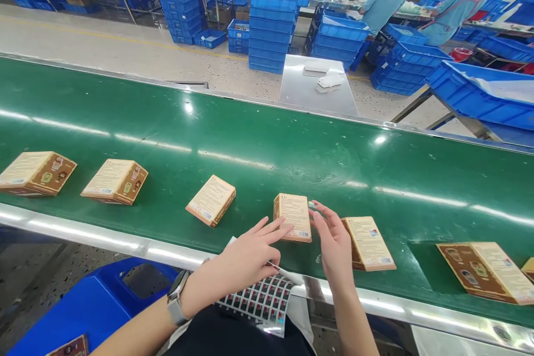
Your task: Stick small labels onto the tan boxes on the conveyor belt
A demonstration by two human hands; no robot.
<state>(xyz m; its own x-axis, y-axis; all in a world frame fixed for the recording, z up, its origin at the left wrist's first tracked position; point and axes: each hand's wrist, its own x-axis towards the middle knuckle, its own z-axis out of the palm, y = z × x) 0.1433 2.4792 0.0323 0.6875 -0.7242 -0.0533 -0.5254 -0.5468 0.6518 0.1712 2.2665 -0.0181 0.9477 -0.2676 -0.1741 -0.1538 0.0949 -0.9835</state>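
Observation:
My left hand (252, 250) rests its extended fingers on the front of a small cream-and-brown carton (297, 208) lying on the green belt. Pinched lower in that same hand is a sheet of stickers (265, 297), with rows of small dark and red labels, hanging over the belt's near edge. To the carton's right, my right hand (336, 242) is closed at thumb and fingertips on a small shiny sticker (312, 205), close to the carton's right edge. Another carton (371, 242) just right of this hand bears a small coloured sticker on its printed face.
More cartons lie along the conveyor belt (250, 122), including one on the left (212, 197) and one far right (484, 270). A metal rail (167, 253) edges the near side. A blue bin (95, 311) stands lower left. Beyond are stacked crates (271, 30) and two people.

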